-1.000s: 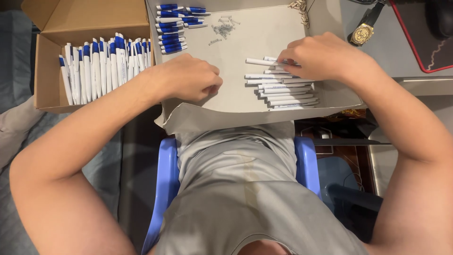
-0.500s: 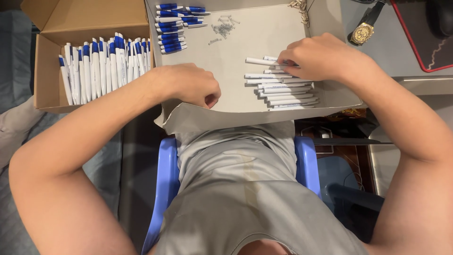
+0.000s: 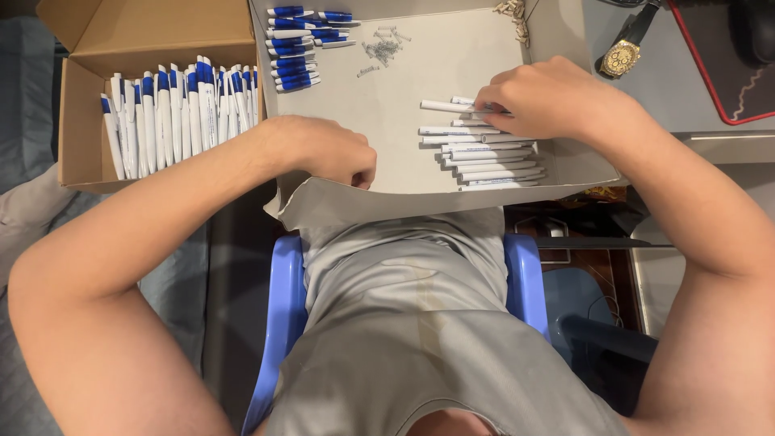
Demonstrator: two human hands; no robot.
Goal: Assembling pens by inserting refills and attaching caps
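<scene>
Already a box [image 3: 81, 153] holds many finished pens [image 3: 173, 113]. Right hand [image 3: 545, 101] pinches a white barrel [image 3: 448, 106] atop the stack [image 3: 488, 157]; left hand [image 3: 327, 153] rests fisted, contents hidden. Blue caps [image 3: 295, 48] and springs [image 3: 381, 50] remain unused.

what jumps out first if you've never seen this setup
First the right hand, picking at a stack of white pen barrels on the grey cardboard tray. To the left, an open brown box holds a row of finished blue-and-white pens. The left hand rests curled at the tray's near edge, and a gold wristwatch lies top right.
</scene>
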